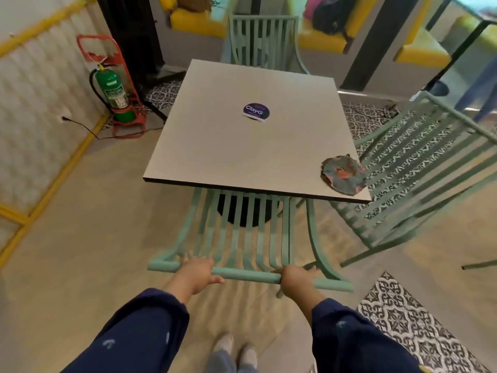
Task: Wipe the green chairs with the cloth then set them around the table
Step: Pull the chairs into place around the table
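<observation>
Both hands on the near chair's top rail

The near chair (243, 238) stands at the table's (228, 146) front edge, its seat tucked under the top and its slatted back facing the person. The left hand (197, 273) grips the top rail left of centre, fingers curled over the far side and thumb pointing right along the near side. The right hand (294, 278) grips the same rail right of centre, fingers wrapped round it and clamped. Both arms wear dark blue sleeves (357, 337).

The cloth (343, 174), a crumpled multicoloured piece, lies on the table's near right corner, partly over the right edge, apart from both hands. A round purple sticker (256, 112) sits near the middle of the tabletop.

A second chair (408, 168) stands to the right of the table, tilted and angled, its seat slats near the table's right corner. A third chair (265, 41) stands at the far side, its back upright beyond the far edge.

A green extinguisher (113, 95) rests in a red stand (129, 114) by the left wall, with a black cable running along the floor beside it. Yellow seats (199, 22) line the far wall. A patterned floor tile (419, 327) shows at lower right, and the person's pale shoes (236, 348) stand together below the chair back
</observation>
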Tool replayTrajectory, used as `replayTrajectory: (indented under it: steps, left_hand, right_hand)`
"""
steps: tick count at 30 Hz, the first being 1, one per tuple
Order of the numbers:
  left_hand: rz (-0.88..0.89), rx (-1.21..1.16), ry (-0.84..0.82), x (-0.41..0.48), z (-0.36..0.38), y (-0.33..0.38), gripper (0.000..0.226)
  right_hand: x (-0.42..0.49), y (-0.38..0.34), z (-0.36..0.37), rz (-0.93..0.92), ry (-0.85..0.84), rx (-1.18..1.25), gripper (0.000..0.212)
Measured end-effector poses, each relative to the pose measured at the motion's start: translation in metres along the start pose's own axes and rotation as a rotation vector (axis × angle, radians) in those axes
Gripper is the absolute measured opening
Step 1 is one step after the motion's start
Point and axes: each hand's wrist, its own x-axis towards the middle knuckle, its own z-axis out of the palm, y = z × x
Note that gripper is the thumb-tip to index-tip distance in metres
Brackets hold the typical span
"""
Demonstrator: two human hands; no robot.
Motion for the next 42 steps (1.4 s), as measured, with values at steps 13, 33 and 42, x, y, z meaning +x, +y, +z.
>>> replayTrajectory:
  steps: [13, 33, 42]
  left_hand:
    - [-0.005, -0.212, -0.090, 0.009, -0.022, -0.003, 0.067]
    - [0.119, -0.419, 0.112, 0.018, -0.101, 0.278, 0.049]
    - [-0.004, -0.577, 0.259, 0.019, -0.124, 0.405, 0.048]
  right_hand:
    - [0.002, 0.022, -0.038, -0.158, -0.130, 0.350, 0.070]
    - [-0.049, 0.278, -0.070, -0.301, 0.237, 0.679, 0.040]
    - [-0.021, 0.436, -0.118, -0.478, 0.299, 0.468, 0.041]
